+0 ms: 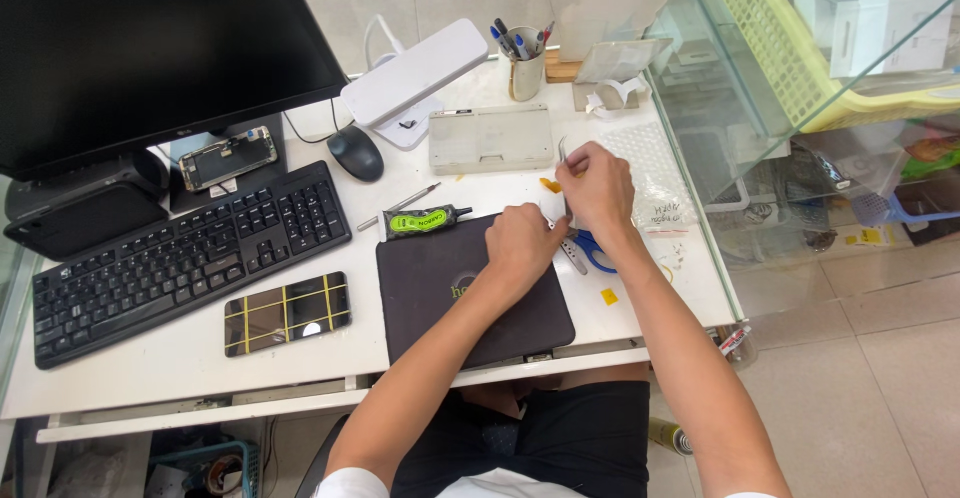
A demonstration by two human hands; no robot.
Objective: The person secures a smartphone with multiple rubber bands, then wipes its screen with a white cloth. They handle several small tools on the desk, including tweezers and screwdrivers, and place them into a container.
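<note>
Tweezers: thin metal tweezers (564, 150) stand nearly upright, long axis running away from the person, tips down into the hands at the far right of the dark mat.
Right hand: the right hand (600, 186) pinches the tweezers, fingers curled shut around them.
Left hand: the left hand (520, 243) has its fingers folded tight on a small white piece (552, 208); what the piece is cannot be told.
Mat: a dark mat (470, 298) lies at the near edge of the white desk (170, 358), under the left wrist.
Near left: a phone (287, 313) with yellow tape strips lies beside the mat.
Close by: blue-handled scissors (590, 251) lie just under the hands; a glue tube (425, 221) and a thin tool (400, 205) lie left of them.
Farther: a black keyboard (180, 258), a mouse (355, 152), a pale flat box (490, 138), a white lamp (415, 73) and a pen cup (524, 70).
Look: slim, silvery, partly hidden by fingers.
</note>
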